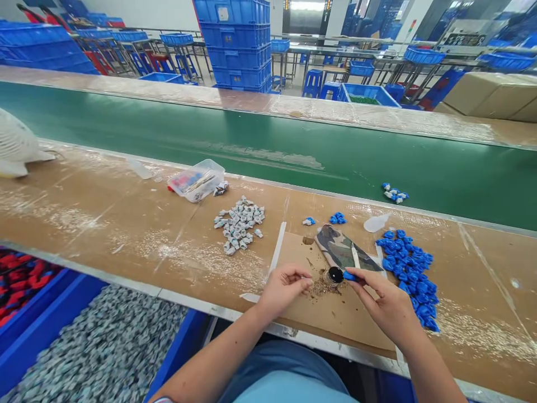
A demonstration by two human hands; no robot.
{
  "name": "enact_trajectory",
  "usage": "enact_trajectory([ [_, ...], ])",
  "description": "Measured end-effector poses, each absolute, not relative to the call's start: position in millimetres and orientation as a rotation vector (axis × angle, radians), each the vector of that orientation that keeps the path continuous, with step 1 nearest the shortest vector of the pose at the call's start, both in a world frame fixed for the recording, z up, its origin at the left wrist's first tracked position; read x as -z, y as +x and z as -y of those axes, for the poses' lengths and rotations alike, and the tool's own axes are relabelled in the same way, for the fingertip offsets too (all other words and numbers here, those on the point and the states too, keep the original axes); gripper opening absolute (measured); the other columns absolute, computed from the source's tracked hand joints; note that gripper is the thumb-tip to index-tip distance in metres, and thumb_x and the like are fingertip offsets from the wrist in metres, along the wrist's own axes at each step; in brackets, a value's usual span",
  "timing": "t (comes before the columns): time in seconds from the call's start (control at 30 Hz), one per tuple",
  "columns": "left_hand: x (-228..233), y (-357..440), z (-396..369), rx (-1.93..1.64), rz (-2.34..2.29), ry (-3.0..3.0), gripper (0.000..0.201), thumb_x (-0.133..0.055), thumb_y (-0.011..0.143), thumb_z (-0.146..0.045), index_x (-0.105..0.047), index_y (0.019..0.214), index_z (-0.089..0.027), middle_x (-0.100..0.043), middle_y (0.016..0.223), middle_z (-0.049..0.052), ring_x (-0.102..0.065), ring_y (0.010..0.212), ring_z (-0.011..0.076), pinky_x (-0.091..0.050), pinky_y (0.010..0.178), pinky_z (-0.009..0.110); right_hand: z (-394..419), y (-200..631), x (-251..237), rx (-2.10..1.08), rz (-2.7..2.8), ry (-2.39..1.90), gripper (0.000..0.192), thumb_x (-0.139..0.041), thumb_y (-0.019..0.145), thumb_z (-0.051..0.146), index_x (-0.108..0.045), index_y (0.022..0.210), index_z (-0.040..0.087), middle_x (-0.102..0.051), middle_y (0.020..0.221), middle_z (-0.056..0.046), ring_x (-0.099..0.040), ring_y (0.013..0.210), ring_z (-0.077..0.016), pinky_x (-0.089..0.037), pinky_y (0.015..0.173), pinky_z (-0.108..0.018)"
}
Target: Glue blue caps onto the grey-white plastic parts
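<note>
My right hand (384,299) pinches a small blue plastic piece (349,275) between thumb and fingers, right at the rim of a small cup of dark liquid (335,275). On the other side of the cup is my left hand (286,288), its thumb and fingertips closed in a pinch; whatever they may hold is too small to make out. Behind the cup lies a folded camouflage cloth (335,242), with a thin white-handled tool (355,256) on it. Brown stains spot the cardboard sheet (361,330) around the cup.
Blue pieces (409,268) are heaped to the right, and grey-white pieces (241,224) to the left. A clear tub (199,180) holds sticks. Beyond runs a green conveyor belt (251,137) with a few blue-and-white pieces (395,194). A bin of grey parts (96,341) stands lower left.
</note>
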State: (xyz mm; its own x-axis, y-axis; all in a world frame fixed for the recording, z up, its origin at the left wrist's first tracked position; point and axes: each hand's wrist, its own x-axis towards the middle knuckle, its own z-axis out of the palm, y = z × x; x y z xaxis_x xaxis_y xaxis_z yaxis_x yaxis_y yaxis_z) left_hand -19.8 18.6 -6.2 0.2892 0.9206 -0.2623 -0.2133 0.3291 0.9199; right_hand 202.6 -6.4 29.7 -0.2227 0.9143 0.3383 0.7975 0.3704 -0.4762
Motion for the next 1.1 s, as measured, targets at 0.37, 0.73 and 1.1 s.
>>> enact_trajectory([
  [0.37, 14.7, -3.3, -11.4, -0.884, -0.995, 1.038, 0.021, -0.074, 0.063, -0.023, -0.073, 0.083, -0.016, -0.071, 0.081, 0.006, -0.066, 0.074, 0.0165, -0.054, 0.073, 0.029, 0.4, 200.0, -22.0, -0.325, 2.091, -1.458, 0.028, -0.047, 0.088, 0.030, -0.067, 0.109, 0.027, -0.071, 0.091, -0.005, -0.065, 0.082, -0.0194, -0.053, 0.072, -0.033],
  [0.73, 20.8, 5.4, -5.0, -0.893, -0.946, 0.974, 0.030, -0.077, 0.062, -0.030, -0.072, 0.087, -0.015, -0.073, 0.087, 0.008, -0.067, 0.080, 0.0189, -0.053, 0.079, 0.032, 10.9, 190.0, -25.2, -1.062, 1.403, -1.585, 0.041, -0.064, 0.072, 0.052, -0.070, 0.095, 0.019, -0.073, 0.087, -0.009, -0.068, 0.081, -0.0217, -0.056, 0.074, -0.033],
  [1.1, 23.8, 3.9, -3.9, -0.896, -0.815, 0.962, 0.038, -0.078, 0.063, -0.033, -0.066, 0.094, -0.015, -0.070, 0.085, 0.007, -0.066, 0.083, 0.0176, -0.052, 0.079, 0.030, 21.3, 175.4, -24.2, -0.700, 1.863, -1.417, 0.019, -0.058, 0.082, 0.031, -0.073, 0.093, 0.025, -0.074, 0.088, -0.004, -0.069, 0.080, -0.0187, -0.057, 0.070, -0.030],
])
